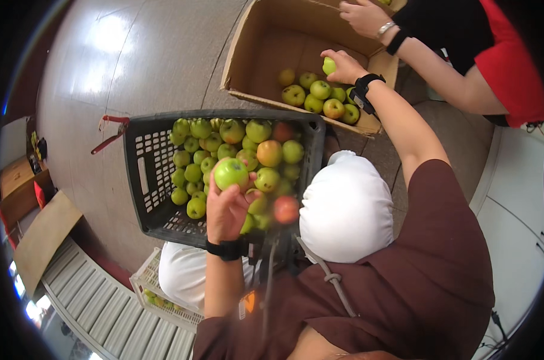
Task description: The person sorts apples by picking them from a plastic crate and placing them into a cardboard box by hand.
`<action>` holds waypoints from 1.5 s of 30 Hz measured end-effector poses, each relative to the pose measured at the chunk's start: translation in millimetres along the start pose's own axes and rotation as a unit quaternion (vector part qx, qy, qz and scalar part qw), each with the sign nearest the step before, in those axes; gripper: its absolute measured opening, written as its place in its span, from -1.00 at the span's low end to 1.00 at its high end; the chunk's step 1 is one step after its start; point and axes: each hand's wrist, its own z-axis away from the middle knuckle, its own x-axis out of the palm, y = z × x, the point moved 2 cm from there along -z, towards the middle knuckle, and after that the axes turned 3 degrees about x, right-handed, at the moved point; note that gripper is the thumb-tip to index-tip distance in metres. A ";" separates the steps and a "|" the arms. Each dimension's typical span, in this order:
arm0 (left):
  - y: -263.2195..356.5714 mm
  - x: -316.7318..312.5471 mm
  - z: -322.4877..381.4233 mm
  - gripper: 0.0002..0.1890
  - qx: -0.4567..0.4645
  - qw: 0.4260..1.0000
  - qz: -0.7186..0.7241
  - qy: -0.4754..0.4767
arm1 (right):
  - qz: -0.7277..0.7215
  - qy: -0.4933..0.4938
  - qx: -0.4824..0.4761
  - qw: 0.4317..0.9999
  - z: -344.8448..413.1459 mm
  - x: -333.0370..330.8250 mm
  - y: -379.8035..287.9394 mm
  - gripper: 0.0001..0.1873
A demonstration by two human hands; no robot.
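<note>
My left hand (230,207) holds a green apple (231,173) above a black plastic crate (132,180), its fingers around the fruit. The crate stands before me and holds many green apples (227,131), some with a red or orange blush (269,153). To the upper right, my right hand (345,67) grips another green apple (329,66) over an open cardboard box (272,49). Below that hand, several green and yellowish apples (320,90) lie along the near side of the box. I wear a black band on each wrist.
A co-worker's hand (366,19) reaches over the box's far edge at the top right. Red-handled pruning shears (110,133) hang at the crate's left corner. A cream crate (153,292) with apples stands below my knee, beside a roller conveyor (101,310). White cabinets (510,207) stand to the right.
</note>
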 end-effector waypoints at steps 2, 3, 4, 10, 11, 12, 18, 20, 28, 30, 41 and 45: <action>-5.1 -9.6 9.6 -0.39 -0.014 0.999 0.031 0.030 | 0.091 0.002 0.006 0.996 -11.0 19.0 -0.3 -0.36; -5.8 -13.4 11.6 -0.39 -0.018 0.999 0.032 0.038 | 0.088 -0.005 0.003 0.996 -18.0 26.8 -0.8 -0.36; -5.1 -16.5 10.9 -0.39 -0.017 0.998 0.032 0.045 | 0.119 -0.015 0.010 0.993 -26.0 33.5 -0.8 -0.36; -6.6 -29.0 -4.3 -0.41 -0.001 0.993 0.084 0.079 | 0.196 -0.102 0.045 0.974 -51.0 63.5 21.9 -0.31; -7.2 -29.2 -5.9 -0.42 0.000 0.993 0.090 0.075 | 0.198 -0.087 0.033 0.976 -52.8 64.4 28.8 -0.32; -7.7 -30.6 -6.8 -0.42 -0.001 0.993 0.096 0.072 | 0.198 -0.073 0.020 0.977 -52.2 64.7 29.9 -0.34; -10.3 -31.2 -9.1 -0.42 0.006 0.992 0.107 0.070 | -0.083 0.080 -0.003 0.993 -40.2 21.1 5.6 -0.55; -10.9 -29.0 -10.0 -0.43 0.006 0.993 0.104 0.063 | -0.280 0.067 -0.021 0.957 -15.5 -8.1 -33.1 -0.63; -21.2 0.3 -2.9 -0.41 -0.023 0.997 0.069 -0.023 | -0.259 -0.262 -0.348 0.862 108.2 -46.9 -224.2 -0.51; -23.4 12.8 0.6 -0.40 -0.028 0.996 0.066 -0.045 | -0.261 -0.285 -0.414 0.824 112.6 -31.3 -232.3 -0.45; -3.9 5.1 12.4 -0.39 0.006 0.992 0.082 -0.099 | -0.505 -0.272 -0.105 0.813 36.4 -40.9 -188.1 -0.63; -3.2 -1.6 10.1 -0.40 0.012 0.993 0.078 -0.088 | -0.545 -0.207 0.014 0.812 -18.8 -15.1 -142.4 -0.60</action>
